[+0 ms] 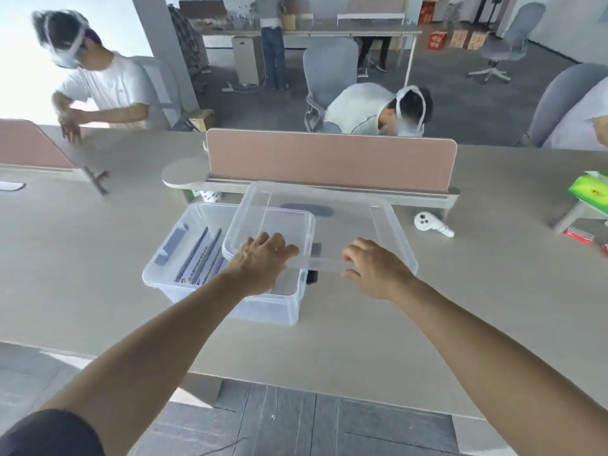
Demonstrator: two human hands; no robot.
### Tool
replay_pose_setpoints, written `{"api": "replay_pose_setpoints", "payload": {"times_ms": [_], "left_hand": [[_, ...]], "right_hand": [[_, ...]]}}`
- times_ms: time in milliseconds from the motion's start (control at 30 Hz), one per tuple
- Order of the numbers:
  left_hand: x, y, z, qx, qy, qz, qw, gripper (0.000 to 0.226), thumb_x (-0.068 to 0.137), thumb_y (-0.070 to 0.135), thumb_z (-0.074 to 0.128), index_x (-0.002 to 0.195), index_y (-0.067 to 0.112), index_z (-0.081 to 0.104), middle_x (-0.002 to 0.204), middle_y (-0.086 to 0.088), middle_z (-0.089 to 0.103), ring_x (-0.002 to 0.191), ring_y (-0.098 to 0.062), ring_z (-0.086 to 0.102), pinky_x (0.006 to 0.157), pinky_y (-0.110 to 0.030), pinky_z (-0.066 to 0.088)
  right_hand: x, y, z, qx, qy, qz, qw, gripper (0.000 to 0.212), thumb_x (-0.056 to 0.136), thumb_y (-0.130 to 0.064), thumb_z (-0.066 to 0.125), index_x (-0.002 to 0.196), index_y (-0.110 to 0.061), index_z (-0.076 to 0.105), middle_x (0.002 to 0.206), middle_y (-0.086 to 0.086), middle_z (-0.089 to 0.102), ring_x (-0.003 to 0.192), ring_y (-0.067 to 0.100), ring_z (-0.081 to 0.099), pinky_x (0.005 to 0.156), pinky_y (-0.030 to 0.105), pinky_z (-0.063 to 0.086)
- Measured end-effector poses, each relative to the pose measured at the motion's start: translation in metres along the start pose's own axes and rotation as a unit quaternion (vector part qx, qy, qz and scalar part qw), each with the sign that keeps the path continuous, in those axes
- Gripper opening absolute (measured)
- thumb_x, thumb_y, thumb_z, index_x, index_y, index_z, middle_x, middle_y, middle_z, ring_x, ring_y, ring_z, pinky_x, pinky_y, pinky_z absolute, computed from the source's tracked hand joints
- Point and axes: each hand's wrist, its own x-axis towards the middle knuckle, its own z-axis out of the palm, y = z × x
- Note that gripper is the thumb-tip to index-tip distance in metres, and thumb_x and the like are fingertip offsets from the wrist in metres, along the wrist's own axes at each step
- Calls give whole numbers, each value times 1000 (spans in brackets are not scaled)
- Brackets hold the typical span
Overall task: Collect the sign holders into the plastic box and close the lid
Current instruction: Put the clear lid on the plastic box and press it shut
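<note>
1. My left hand (263, 258) has its fingers curled over the near rim of the clear lid (329, 225), at its left end.
2. My right hand (373, 269) pinches the same near rim further right, fingers on top and thumb below.
3. The lid is held above the table (98, 274), and its long axis runs left to right. Its far edge lies close to the pink divider (329, 159).
4. The lid sits offset to the right. Its left part covers the right half of the plastic box (263, 307), and its right part hangs over bare table.
5. The box stands open on the table, with its left half uncovered.
6. The sign holders (197, 255) lie in the box's left half, stacked leaning. Their long edges run from near left to far right.
7. A dark object (314, 263) shows through the lid just right of the box; I cannot tell what it is.
8. A white controller (431, 225) lies on the table right of the lid, and a green pack (589, 192) is at the far right.
</note>
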Motion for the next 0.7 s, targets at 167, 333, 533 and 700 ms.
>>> {"api": "replay_pose_setpoints", "payload": {"times_ms": [167, 333, 533, 700], "left_hand": [[-34, -48, 20, -19, -20, -10, 1000, 37, 90, 17, 58, 126, 26, 52, 117, -9, 54, 100, -31, 56, 77, -44, 50], [-57, -99, 39, -47, -13, 14, 999, 36, 92, 17, 54, 126, 28, 51, 118, -6, 53, 100, -29, 54, 77, -39, 46], [-90, -167, 50, -73, -26, 40, 996, 31, 95, 20, 53, 125, 28, 52, 119, -3, 52, 103, -27, 51, 80, -38, 45], [-104, -202, 58, -102, -58, 44, 992, 34, 94, 28, 56, 127, 27, 53, 122, -3, 52, 109, -27, 51, 87, -38, 45]], "right_hand": [[32, -47, 27, -6, -44, 1, 999, 20, 93, -31, 61, 103, -15, 55, 109, 0, 51, 101, 20, 52, 80, 32, 43], [55, -93, 47, -20, -76, 52, 996, 22, 92, -32, 62, 107, -17, 56, 111, -2, 52, 102, 20, 55, 83, 33, 46], [80, -163, 71, -29, -91, 109, 989, 27, 91, -36, 62, 110, -17, 57, 114, -3, 53, 103, 20, 56, 84, 35, 48], [94, -194, 84, -56, -96, 122, 986, 25, 93, -37, 60, 109, -19, 55, 114, -3, 52, 104, 19, 53, 79, 32, 44]]}}
